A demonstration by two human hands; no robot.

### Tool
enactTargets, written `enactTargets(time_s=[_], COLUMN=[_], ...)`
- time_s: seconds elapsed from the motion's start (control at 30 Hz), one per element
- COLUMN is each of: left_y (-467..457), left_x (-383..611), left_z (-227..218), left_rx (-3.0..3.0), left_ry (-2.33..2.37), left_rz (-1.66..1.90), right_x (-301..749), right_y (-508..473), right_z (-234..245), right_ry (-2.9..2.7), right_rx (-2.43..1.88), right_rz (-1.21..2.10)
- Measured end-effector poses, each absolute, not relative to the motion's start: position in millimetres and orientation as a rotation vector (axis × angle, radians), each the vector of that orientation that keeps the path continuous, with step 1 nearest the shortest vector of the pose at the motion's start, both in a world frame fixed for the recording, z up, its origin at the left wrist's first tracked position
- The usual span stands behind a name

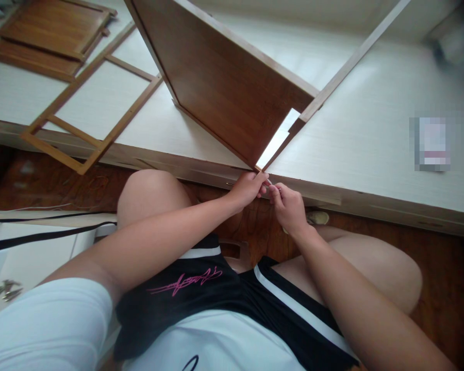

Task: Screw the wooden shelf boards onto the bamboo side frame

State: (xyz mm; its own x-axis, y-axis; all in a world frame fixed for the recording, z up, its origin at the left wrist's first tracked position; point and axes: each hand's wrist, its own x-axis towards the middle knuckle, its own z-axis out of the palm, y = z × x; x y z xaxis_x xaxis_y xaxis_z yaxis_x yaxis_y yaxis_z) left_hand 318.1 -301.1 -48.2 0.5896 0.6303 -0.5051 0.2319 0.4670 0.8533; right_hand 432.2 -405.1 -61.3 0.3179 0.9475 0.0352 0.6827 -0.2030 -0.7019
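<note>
A brown wooden panel with a frame [232,77] stands tilted on the pale surface, its lower corner at the front edge. A long wooden bar [351,64] meets that panel and slants away to the upper right. My left hand [249,189] is closed at the lower corner, its fingers touching the wood there. Just to the right, my right hand [289,206] is closed in a pinch. A thin, light-coloured piece [269,181] shows between the two hands, too small to name. What the fingers cover is hidden.
A ladder-like wooden frame [116,136] overhangs the front edge of the pale tabletop [371,139] at left. Behind it lie slatted wooden panels [54,31]. Small metal fittings [5,291] rest on a white surface at lower left. A blurred-out pack [433,144] lies at right.
</note>
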Motion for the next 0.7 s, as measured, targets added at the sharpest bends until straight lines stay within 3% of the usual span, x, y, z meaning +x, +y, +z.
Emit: enactTargets(time_s=[0.37, 0.5, 0.7], left_y=[-301.1, -301.3, -301.5], left_x=[317.1, 317.1, 317.2], left_z=[-48.3, -48.5, -49.0], left_rx=[1.095, 1.091, 1.089], left_ry=[0.954, 0.95, 0.961], left_rz=[0.304, 0.305, 0.306], right_x=[429.6, 431.9, 428.2], right_y=[-396.8, -396.0, -396.9], right_z=[-61.2, -56.0, -57.3], right_ry=[-0.392, -0.279, -0.327], right_rx=[-1.194, -1.088, -1.184], right_rz=[1.597, 1.712, 1.631])
